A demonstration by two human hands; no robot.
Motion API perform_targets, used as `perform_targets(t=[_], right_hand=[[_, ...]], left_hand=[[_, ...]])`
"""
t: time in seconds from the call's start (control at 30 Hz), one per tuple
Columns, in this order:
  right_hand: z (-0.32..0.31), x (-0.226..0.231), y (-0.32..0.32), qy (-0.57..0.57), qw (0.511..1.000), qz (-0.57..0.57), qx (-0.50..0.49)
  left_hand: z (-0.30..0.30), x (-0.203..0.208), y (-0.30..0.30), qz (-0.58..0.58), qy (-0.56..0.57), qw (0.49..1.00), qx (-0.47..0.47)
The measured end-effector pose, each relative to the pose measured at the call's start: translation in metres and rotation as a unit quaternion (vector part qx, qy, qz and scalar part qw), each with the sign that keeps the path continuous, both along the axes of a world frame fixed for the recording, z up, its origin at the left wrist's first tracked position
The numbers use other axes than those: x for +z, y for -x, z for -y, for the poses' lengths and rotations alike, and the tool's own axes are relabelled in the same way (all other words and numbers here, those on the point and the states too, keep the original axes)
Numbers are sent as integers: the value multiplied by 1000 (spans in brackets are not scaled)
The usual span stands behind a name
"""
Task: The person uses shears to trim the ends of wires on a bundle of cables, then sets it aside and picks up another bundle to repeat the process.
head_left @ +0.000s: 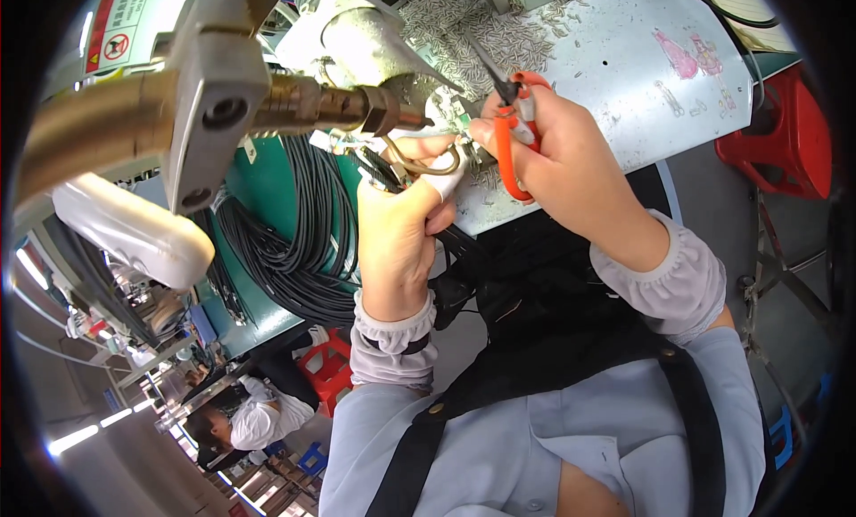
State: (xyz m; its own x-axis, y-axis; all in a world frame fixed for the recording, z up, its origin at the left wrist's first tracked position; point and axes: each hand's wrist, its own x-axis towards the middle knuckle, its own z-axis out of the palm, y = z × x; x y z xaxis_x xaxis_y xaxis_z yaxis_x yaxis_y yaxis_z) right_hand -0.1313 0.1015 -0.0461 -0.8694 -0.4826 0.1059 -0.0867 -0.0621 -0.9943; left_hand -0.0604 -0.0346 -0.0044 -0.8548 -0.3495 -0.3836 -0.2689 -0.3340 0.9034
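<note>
My left hand (399, 218) is closed around black cables (379, 171), with the thumb up. Their white and green ends come out near the tip of a brass nozzle (410, 120). My right hand (580, 160) grips orange-handled scissors (506, 156), whose dark blades point away toward the far side of the table. The right thumb and fingertips meet close to the left fingers, beside the small cable ends; what exactly they touch is too small to tell. A curved brass hook (419, 167) passes just over my left hand.
A brass pipe with a grey clamp (218, 98) crosses the upper left, close to my left hand. Many small metallic scraps (446, 22) lie on the white tabletop (624, 71). Coiled black cables (285, 240) rest on a green surface. Red stools (789, 138) and another person (259, 419) are farther off.
</note>
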Motion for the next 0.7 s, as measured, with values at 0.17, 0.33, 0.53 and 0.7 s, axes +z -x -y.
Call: perform_targets(t=[0.17,0.33,0.53,0.7], right_hand=[[-23,12,-15,9,993,110,53],[-46,20,-20,9,993,120,3],[-47,24,-41,-36,971,-225,-75],[-32,16,-62,-68,986,-119,98]], left_hand=[[-12,3,-26,-10,-62,998,-23],[-24,3,-37,8,80,996,46],[-18,-8,-58,-127,-63,989,-45],[-50,-1,-51,-42,-129,991,5]])
